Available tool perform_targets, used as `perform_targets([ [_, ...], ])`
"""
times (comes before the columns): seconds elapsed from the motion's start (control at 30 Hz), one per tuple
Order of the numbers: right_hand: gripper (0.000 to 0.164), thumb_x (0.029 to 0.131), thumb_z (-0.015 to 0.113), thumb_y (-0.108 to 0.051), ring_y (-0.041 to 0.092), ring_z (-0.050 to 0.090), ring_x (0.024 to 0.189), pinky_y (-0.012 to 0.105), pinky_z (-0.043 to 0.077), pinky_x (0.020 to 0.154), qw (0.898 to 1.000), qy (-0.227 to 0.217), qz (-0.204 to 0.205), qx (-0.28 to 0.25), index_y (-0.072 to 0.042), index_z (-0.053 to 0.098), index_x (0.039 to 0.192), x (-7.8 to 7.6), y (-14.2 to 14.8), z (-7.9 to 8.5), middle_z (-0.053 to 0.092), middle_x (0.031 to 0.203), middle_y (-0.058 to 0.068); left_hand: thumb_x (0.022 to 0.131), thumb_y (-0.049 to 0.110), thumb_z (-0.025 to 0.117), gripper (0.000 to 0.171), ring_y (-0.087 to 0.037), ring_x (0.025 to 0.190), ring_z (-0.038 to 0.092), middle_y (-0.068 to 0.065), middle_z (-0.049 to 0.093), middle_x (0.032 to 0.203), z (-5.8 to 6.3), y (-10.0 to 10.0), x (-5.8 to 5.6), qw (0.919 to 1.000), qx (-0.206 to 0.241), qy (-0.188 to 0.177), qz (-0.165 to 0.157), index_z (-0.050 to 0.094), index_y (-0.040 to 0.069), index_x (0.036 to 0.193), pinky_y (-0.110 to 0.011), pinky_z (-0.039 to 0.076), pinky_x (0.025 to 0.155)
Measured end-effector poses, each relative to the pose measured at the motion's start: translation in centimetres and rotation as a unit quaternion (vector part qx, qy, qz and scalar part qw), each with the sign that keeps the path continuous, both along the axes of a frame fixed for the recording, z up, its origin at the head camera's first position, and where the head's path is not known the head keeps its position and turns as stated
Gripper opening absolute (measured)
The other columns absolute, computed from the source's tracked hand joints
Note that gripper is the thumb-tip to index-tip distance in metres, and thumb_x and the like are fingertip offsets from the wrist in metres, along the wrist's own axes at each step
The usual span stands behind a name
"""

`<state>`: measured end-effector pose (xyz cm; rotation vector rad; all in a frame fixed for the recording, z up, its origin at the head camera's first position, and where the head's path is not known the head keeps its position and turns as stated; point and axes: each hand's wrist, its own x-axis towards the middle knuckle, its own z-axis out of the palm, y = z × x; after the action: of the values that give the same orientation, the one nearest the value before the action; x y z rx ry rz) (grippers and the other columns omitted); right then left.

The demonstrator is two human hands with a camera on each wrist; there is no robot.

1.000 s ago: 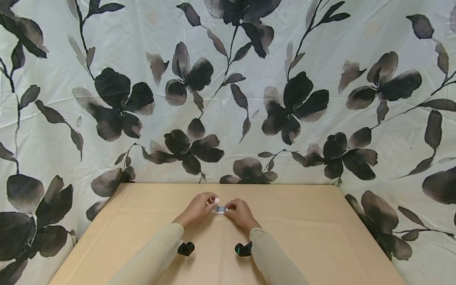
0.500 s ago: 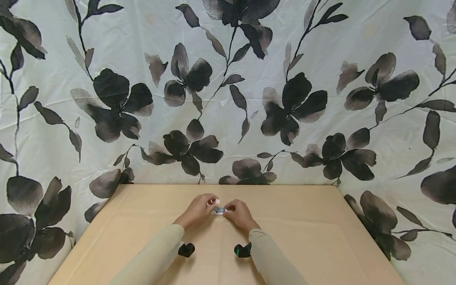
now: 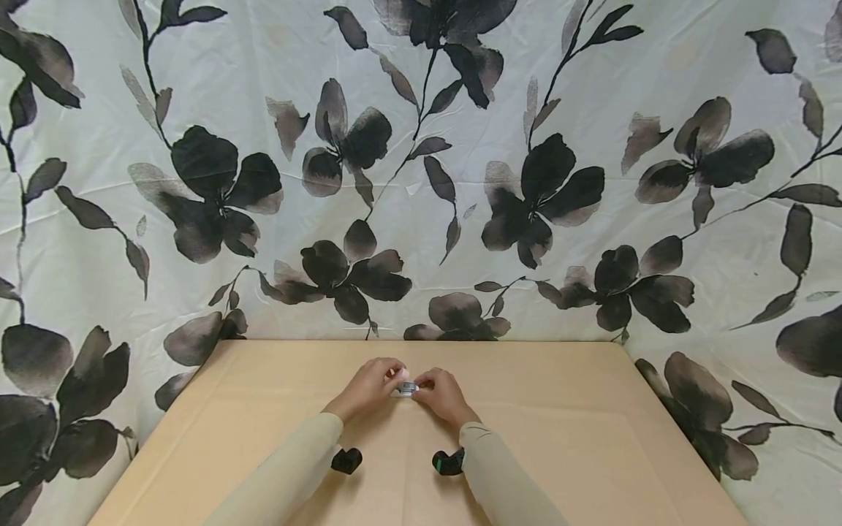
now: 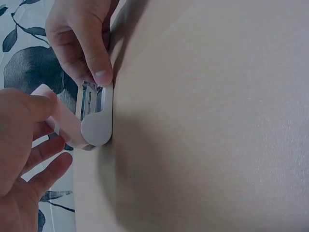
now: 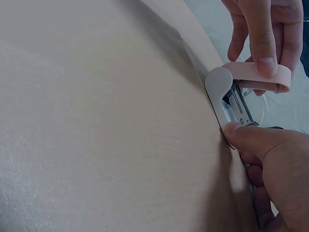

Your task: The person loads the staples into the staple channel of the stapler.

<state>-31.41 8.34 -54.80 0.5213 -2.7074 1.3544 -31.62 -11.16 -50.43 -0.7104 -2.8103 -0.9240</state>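
Observation:
A small stapler (image 3: 406, 389) with a white base (image 4: 98, 128) and a pink top arm (image 5: 251, 71) is spread wide at its hinge near the table's far edge. Its metal staple channel (image 5: 239, 104) lies exposed along the base. My left hand (image 3: 367, 385) pinches the raised pink arm between thumb and fingers, the other fingers loosely spread in the left wrist view. My right hand (image 3: 444, 394) grips the base's far end from the hinge, its thumb (image 4: 102, 75) pressing beside the channel. Those fingers partly hide that end.
A light wood-coloured table (image 3: 559, 438) spreads beneath both forearms. Behind it hangs a white cloth (image 3: 454, 219) printed with dark flowers. A black device (image 3: 346, 460) sits at the left wrist, and another black device (image 3: 449, 462) at the right.
My left hand has shifted very slightly to the right, toward the right hand, still pinching the stapler's pink arm. The right hand keeps its hold on the base with hardly any movement.

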Motion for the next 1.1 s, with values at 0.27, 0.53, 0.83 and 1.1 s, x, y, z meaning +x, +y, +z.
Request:
perform_targets([
  [0.27,0.017,0.086,0.081,-0.006,0.015,0.06,0.085,0.029,0.053,0.077,1.0,-0.003,-0.002,0.004,0.003,0.076,0.1,-0.02,-0.01,0.12,0.07,0.094,0.01,0.098,0.009,0.069,0.012,-0.024,0.094,0.067,-0.009,0.075,0.104,0.09,0.09,0.08,1.0,-0.006,0.001,0.005,0.074,0.005,0.108,-0.042,0.055,0.085],
  [0.53,0.017,0.086,0.081,-0.007,0.016,0.06,0.088,0.03,0.052,0.081,0.999,-0.028,-0.02,0.02,0.001,0.077,0.101,-0.19,-0.3,0.0,0.07,0.097,0.01,0.096,0.006,0.069,0.011,-0.024,0.096,0.068,-0.011,0.074,0.106,0.1,0.11,0.06,0.9999,0.001,-0.01,0.004,0.074,0.003,0.106,-0.044,0.056,0.086],
  [0.83,0.018,0.086,0.082,-0.006,0.018,0.062,0.088,0.029,0.053,0.08,0.999,-0.029,-0.015,0.011,0.002,0.077,0.101,-0.17,-0.25,0.09,0.07,0.097,0.01,0.098,0.009,0.069,0.009,-0.023,0.095,0.066,-0.01,0.075,0.105,0.02,0.18,-0.07,1.0,0.002,-0.008,-0.002,0.075,0.004,0.103,-0.044,0.054,0.086],
  [1.1,0.017,0.086,0.082,-0.007,0.016,0.061,0.088,0.028,0.053,0.08,0.999,-0.033,-0.015,0.011,0.0,0.077,0.101,-0.11,-0.27,0.06,0.07,0.097,0.01,0.099,0.011,0.068,0.011,-0.024,0.095,0.066,-0.01,0.075,0.103,-0.05,0.24,-0.16,1.0,0.001,-0.009,-0.004,0.076,0.004,0.103,-0.044,0.054,0.085],
])
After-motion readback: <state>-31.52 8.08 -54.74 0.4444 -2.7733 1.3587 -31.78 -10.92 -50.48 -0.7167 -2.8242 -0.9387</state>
